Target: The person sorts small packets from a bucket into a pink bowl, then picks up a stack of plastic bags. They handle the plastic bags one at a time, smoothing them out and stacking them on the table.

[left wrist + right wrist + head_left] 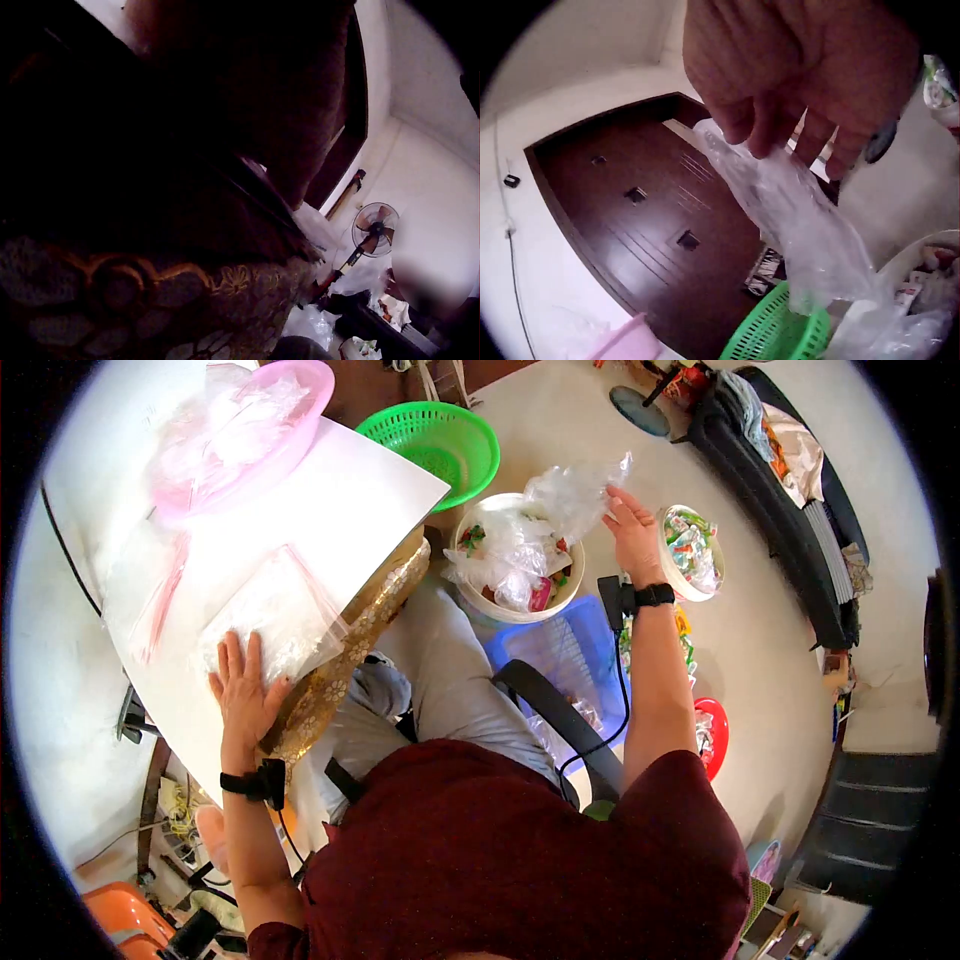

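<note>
The right hand (634,540) holds a clear bag (580,500) by its upper edge, the fingers closed in a light pinch; the bag slants down over the far-right rim of a white bucket (578,581), and where it ends among the other crumpled plastic (512,565) there I cannot tell. An edge grip like this probably lets thin film hang free instead of bunching in the palm. The left hand (248,695) lies flat near the left, fingers straight and spread, gripping nothing, on flat clear bags (285,600) on the white surface (370,480); its light pressure likely keeps the slippery pile from sliding off the near edge.

A pink basin (320,405) of loose plastic stands at the surface's far left, seemingly to contain the light film. A green basket (487,458) sits just beyond the white bucket, and a smaller tub (719,570) of wrapped packets (690,548) is to the right. A blue crate (502,648) stands nearer, all apparently set around the seated person for easy reach.

The packets carry coloured printing, but it is too small to read, and no brand can be made out
</note>
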The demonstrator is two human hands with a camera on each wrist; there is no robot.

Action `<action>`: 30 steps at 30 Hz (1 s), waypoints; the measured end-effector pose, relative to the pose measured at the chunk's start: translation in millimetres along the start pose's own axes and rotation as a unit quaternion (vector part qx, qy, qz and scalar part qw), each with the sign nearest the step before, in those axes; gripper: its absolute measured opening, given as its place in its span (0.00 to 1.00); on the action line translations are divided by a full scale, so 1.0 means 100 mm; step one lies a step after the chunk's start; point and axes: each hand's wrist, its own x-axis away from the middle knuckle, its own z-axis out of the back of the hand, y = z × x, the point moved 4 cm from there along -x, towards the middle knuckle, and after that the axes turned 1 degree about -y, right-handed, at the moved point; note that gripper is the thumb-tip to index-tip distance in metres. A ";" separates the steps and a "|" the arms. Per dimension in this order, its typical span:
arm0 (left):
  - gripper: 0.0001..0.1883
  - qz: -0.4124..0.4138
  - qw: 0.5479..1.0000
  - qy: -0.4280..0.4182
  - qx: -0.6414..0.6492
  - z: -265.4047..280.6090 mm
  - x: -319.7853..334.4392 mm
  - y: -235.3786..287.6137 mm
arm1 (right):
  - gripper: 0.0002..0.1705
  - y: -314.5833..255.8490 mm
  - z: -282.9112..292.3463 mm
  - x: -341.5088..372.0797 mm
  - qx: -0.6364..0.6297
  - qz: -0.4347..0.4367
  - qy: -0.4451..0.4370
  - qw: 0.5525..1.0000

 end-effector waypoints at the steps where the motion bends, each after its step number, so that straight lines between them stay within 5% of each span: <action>1: 0.41 0.003 1.000 -0.002 0.002 0.02 0.00 0.01 | 0.15 -0.10 -0.03 0.00 -0.036 0.007 -0.013 0.999; 7: 0.40 -0.003 0.998 -0.029 0.062 0.17 -0.01 -0.02 | 0.06 -0.76 -0.48 0.09 -0.210 0.087 -0.108 0.968; 10: 0.40 -0.079 0.946 0.089 0.302 0.43 -0.13 -0.04 | 0.07 -1.09 -0.97 0.27 -0.208 0.100 -0.149 0.962; 12: 0.39 -0.123 0.921 0.159 0.334 0.81 -0.14 0.23 | 0.08 -1.31 -1.39 0.48 -0.220 0.078 -0.226 0.946; 13: 0.39 -0.117 0.895 0.138 0.408 0.94 -0.12 0.37 | 0.08 -1.35 -1.57 0.55 -0.231 0.077 -0.259 0.935; 14: 0.38 -0.111 0.863 0.116 0.480 1.03 -0.12 0.51 | 0.08 -1.39 -1.75 0.62 -0.242 0.075 -0.289 0.923; 16: 0.38 -0.072 0.708 0.031 0.701 1.08 -0.12 0.81 | 0.08 -1.50 -2.11 0.85 -0.255 0.058 -0.320 0.910; 18: 0.28 0.059 0.599 -0.065 0.796 1.02 -0.17 0.96 | 0.08 -1.54 -2.33 0.99 -0.254 0.034 -0.344 0.903; 21: 0.15 -0.021 0.468 -0.089 0.879 0.90 -0.18 0.97 | 0.13 -1.45 -2.57 1.12 -0.252 0.052 -0.356 0.898; 24: 0.06 -0.016 0.505 0.063 0.861 0.97 -0.11 0.80 | 0.21 -1.31 -2.62 1.15 -0.214 -0.014 -0.357 0.909; 30: 0.06 -0.012 0.531 0.183 0.827 0.99 -0.05 0.44 | 0.24 -1.02 -2.75 1.26 -0.172 -0.161 -0.418 0.877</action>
